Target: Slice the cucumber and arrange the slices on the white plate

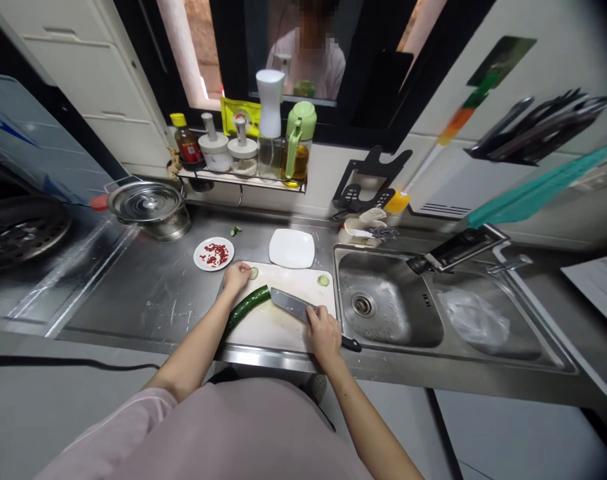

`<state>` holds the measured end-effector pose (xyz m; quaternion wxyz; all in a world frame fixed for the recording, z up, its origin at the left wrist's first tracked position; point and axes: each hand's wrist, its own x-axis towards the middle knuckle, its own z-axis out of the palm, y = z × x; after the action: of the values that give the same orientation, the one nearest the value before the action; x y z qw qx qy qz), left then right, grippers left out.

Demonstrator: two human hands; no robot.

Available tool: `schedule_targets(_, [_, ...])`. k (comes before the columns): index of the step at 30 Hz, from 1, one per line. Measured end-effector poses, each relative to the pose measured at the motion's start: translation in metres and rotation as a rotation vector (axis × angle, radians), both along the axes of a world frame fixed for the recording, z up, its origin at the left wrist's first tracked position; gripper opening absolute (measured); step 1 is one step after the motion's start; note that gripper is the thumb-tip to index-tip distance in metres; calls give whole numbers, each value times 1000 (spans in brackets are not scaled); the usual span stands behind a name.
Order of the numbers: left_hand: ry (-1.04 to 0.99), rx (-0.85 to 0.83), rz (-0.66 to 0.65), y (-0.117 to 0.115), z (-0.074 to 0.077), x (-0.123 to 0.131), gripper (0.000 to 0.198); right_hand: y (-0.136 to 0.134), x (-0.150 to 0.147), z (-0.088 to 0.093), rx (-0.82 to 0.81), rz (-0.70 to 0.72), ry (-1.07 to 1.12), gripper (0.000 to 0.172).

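A long green cucumber lies curved across the left part of a white cutting board. My right hand grips a wide-bladed knife, its blade on the board beside the cucumber's cut end. At the board's upper left corner, my left hand has its fingers pinched together at a pale cucumber slice; whether it grips the slice is too small to tell. More slices rest at the upper right of the board. A black handle shows beyond my right hand at the board's edge.
Behind the board stand a white square plate and a round plate of chopped red pieces. Green scraps lie nearby. A sink is at the right, a lidded pot at the left, and a bottle rack above.
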<state>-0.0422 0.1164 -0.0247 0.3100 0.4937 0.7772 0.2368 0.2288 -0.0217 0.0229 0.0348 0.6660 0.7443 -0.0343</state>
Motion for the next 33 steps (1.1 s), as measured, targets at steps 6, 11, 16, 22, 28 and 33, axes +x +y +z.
schedule_targets(6, [96, -14, 26, 11, 1, -4, 18, 0, 2, -1, 13, -15, 18, 39])
schedule_targets(11, [175, -33, 4, 16, 3, -7, 19, 0, 1, 2, 7, -32, 15, 37])
schedule_targets(16, [241, 12, -63, 17, 3, -5, 23, 0, 2, 3, -9, -41, 14, 37])
schedule_targets(22, [339, 47, -127, 13, 6, -2, 23, 4, -1, 1, -29, -81, 35, 34])
schedule_targets(28, [301, 136, -9, 1, 15, 0, 24, 9, -8, 4, -88, -168, 134, 34])
schedule_targets(33, [185, 309, -97, -39, 17, 12, 25, 16, -18, 4, -140, -222, 276, 30])
